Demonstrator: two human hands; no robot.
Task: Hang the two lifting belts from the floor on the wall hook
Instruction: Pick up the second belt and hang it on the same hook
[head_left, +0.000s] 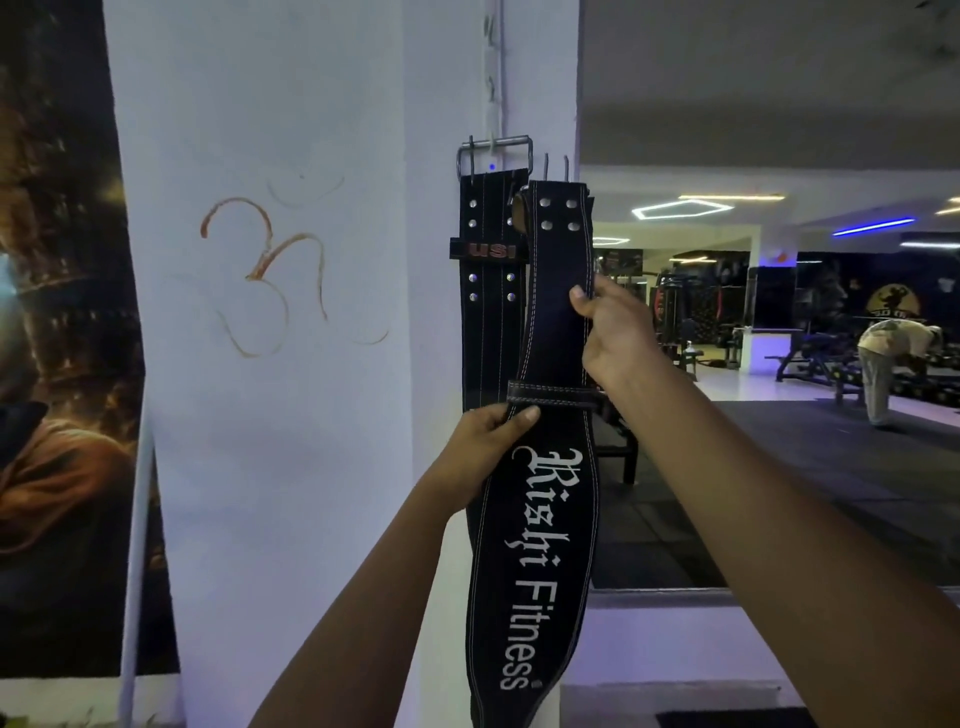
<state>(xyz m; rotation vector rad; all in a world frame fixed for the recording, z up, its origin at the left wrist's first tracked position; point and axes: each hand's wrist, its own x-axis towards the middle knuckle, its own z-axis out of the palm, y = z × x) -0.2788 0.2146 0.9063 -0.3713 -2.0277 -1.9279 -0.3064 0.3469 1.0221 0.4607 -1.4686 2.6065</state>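
A black lifting belt with a "USI" loop (491, 270) hangs flat against the white pillar, its steel buckle over the wall hook (491, 148). In front of it I hold a second black belt lettered "Rishi Fitness" (540, 519) upright, its top end with buckle prongs just right of the hook. My left hand (485, 441) grips this belt's left edge at the leather loop. My right hand (615, 332) pinches its right edge higher up.
The white pillar (291, 364) carries an orange painted symbol, with a dark poster (57, 338) and a thin pole at its left. To the right opens a gym floor with benches and racks; a person (891, 364) bends over there in the distance.
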